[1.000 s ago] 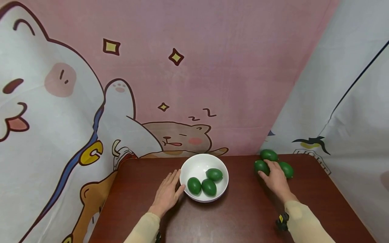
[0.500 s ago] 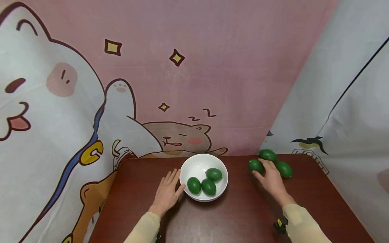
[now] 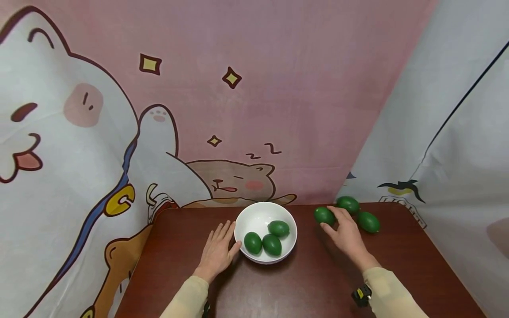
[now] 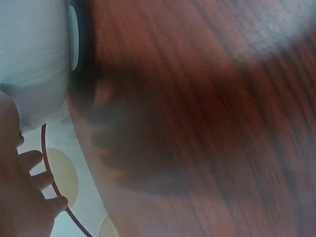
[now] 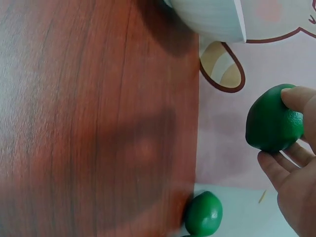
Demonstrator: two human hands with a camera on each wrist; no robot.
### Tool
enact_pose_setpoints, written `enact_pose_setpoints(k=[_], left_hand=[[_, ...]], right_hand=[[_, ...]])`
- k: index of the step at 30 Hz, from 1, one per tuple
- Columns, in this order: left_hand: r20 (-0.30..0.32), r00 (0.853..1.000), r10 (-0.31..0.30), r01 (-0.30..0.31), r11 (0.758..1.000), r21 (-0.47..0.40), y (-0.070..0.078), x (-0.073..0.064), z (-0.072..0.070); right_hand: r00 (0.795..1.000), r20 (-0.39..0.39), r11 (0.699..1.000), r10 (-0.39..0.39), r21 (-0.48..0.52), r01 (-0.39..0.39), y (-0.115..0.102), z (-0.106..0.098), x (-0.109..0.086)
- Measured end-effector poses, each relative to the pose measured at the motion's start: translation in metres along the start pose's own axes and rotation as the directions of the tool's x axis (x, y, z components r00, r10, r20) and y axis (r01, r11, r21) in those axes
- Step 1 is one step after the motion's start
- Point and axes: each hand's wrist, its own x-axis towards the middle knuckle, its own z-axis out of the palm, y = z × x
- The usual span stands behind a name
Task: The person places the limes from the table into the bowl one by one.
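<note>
My right hand pinches a green lime between thumb and fingers, to the right of the white bowl. In the right wrist view the lime shows above the table surface. Three more limes lie in the bowl. Against the bowl's left side rests my left hand, its fingers straight and its thumb by the rim. The left wrist view shows the bowl's outer wall beside those fingers. Behind my right hand, two limes lie on the table.
The dark reddish-brown table ends at the back against a pink and white cartoon-printed cloth. Grey-white cloth hangs at the right side. One loose lime lies close to the table's back edge.
My right hand has carried the lime left, away from the other two on the table and toward the bowl. My left hand has stayed at the bowl's side.
</note>
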Motion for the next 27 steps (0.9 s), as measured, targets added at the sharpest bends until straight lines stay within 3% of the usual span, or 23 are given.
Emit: enact_pose_setpoints(k=[6, 15, 27], left_hand=[[-0.003, 1.000, -0.003, 0.003, 1.000, -0.018, -0.002, 0.000, -0.002], [-0.014, 1.000, 0.023, -0.023, 0.999, 0.029, -0.003, 0.000, -0.004], [0.004, 0.998, 0.069, -0.069, 0.996, 0.058, -0.005, -0.003, -0.010]], right_hand=[[1.000, -0.021, 1.000, -0.010, 0.008, 0.011, -0.006, 0.002, 0.001], [1.000, -0.022, 1.000, -0.009, 0.009, 0.009, -0.017, 0.002, 0.001], [0.996, -0.047, 0.997, -0.071, 0.011, 0.072, -0.024, 0.014, -0.004]])
